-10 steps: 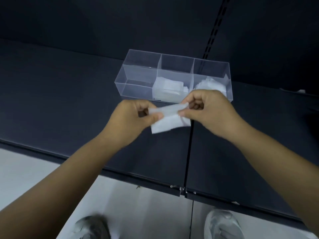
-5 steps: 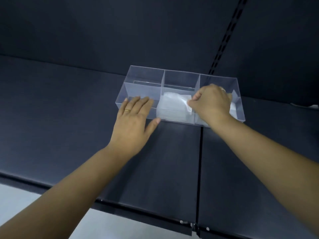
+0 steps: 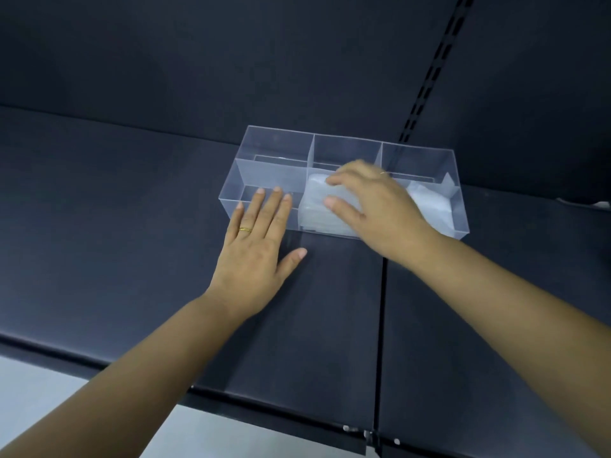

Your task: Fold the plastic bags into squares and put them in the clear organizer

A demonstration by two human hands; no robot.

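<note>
The clear organizer (image 3: 277, 144) with three compartments stands on the dark shelf. A stack of folded white plastic bags (image 3: 315, 209) lies in its middle compartment, and more crumpled white plastic (image 3: 429, 204) lies in the right one. I see no bag in the left compartment. My right hand (image 3: 375, 209) reaches over the front wall into the middle compartment, fingers spread and slightly blurred on top of the stack. My left hand (image 3: 258, 246) lies flat and open on the shelf, its fingertips against the organizer's front wall at the left compartment.
The dark shelf (image 3: 115, 226) has a seam (image 3: 380, 325) running front to back under my right wrist. A slotted upright (image 3: 426, 77) rises on the back panel behind the organizer. A pale floor (image 3: 49, 398) shows below the shelf's front edge.
A second ago both hands held a folded bag in the air. My right hand carried it into the middle compartment and now rests over the stack; my left hand went flat against the organizer.
</note>
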